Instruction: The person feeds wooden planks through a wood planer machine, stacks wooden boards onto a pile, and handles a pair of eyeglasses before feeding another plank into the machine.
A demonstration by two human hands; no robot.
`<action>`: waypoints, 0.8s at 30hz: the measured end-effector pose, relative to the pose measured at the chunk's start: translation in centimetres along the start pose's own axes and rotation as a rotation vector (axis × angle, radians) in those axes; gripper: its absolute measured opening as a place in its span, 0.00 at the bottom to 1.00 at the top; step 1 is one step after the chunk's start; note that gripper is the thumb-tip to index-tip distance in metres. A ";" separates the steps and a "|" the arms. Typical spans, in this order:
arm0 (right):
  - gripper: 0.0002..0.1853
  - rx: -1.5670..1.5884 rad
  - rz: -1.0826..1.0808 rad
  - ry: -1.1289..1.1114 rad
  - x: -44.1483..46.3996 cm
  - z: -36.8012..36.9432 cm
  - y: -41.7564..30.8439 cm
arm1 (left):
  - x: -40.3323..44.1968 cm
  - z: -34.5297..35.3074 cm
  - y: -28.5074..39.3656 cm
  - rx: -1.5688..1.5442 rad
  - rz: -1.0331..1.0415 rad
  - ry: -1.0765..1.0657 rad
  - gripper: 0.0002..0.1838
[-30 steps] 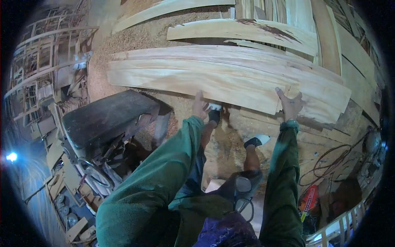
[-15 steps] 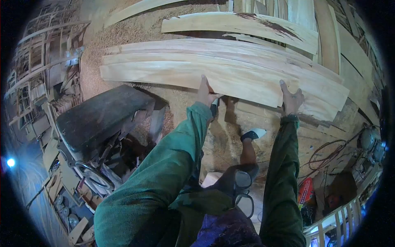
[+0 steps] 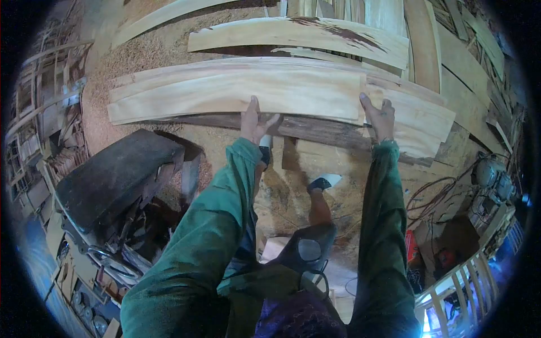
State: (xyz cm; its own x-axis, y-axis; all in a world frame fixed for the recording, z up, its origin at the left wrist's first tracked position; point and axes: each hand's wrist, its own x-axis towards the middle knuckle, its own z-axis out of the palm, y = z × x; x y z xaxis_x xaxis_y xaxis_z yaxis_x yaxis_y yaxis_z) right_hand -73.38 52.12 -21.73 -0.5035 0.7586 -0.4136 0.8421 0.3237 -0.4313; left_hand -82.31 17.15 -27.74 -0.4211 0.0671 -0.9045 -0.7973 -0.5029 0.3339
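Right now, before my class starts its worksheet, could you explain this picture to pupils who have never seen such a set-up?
There is no robot: these are a person's own bare hands, in green sleeves, seen by a camera worn on the head, looking forward and down. On the floor lie long, pale, curved boards and sawdust; farther off is a stained board. The left hand is at the top board's near edge, the right hand at its right end. They seem to hold it, though the undersides are hidden.
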 end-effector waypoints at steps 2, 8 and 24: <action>0.49 0.239 0.044 -0.123 4.1 1.4 2.7 | 0.8 0.5 1.1 0.047 0.026 0.097 0.19; 0.31 0.644 -0.011 -0.159 13.9 -4.0 -1.1 | 0.4 -2.2 2.4 0.105 0.020 0.007 0.21; 0.27 0.795 -0.171 -0.327 3.5 -9.2 -9.7 | -12.9 -11.5 3.8 0.225 -0.018 -0.039 0.42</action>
State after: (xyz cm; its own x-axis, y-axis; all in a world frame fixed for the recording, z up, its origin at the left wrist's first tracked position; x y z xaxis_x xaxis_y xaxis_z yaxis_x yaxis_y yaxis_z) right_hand -81.58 56.85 -11.61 -0.7429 0.4964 -0.4491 0.4276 -0.1642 -0.8889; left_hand -74.96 4.48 -17.82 -0.4190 0.1097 -0.9013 -0.8792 -0.2970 0.3726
